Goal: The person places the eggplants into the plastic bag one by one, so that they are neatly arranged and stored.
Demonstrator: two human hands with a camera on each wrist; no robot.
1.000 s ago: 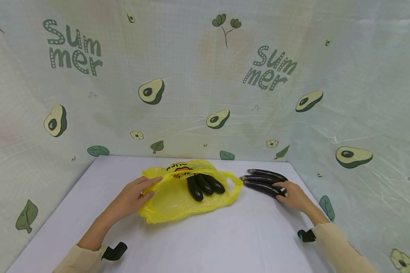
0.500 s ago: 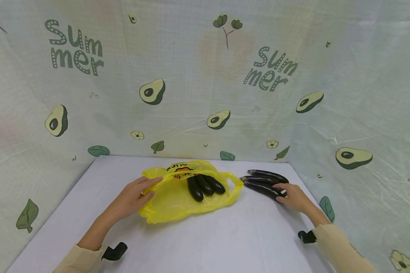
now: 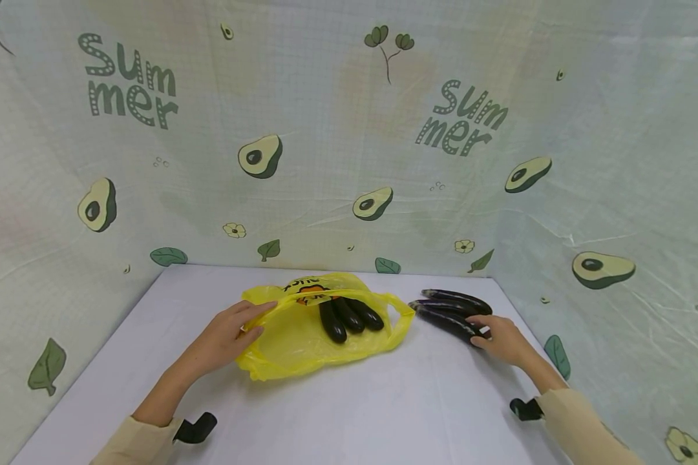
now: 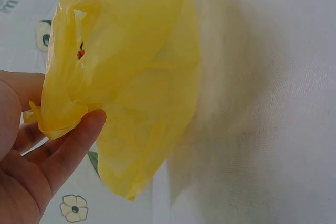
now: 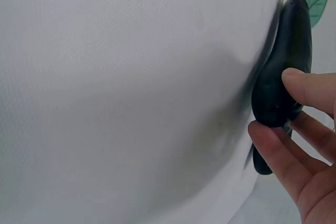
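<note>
A yellow plastic bag [image 3: 291, 345] lies on its side on the table, its mouth toward me. My left hand [image 3: 227, 336] pinches the left edge of that mouth; in the left wrist view the thin film of the bag [image 4: 144, 72] bunches between thumb and fingers. Three dark eggplants [image 3: 349, 316] lie inside the bag. To its right are three more eggplants side by side. My right hand [image 3: 503, 339] grips the nearest eggplant [image 3: 446, 321] by its blunt end, thumb on one side and fingers on the other, as the right wrist view shows on the eggplant [image 5: 286, 61].
The two other loose eggplants [image 3: 456, 297] lie just behind the gripped one. A loop handle of the bag reaches toward their stem ends. Printed cloth [image 3: 326, 213] hangs around the back and sides of the white table [image 3: 349, 413].
My right hand has shifted slightly right and toward me, and the blunt end of the nearest eggplant has come a little nearer. My left hand and the bag stay put.
</note>
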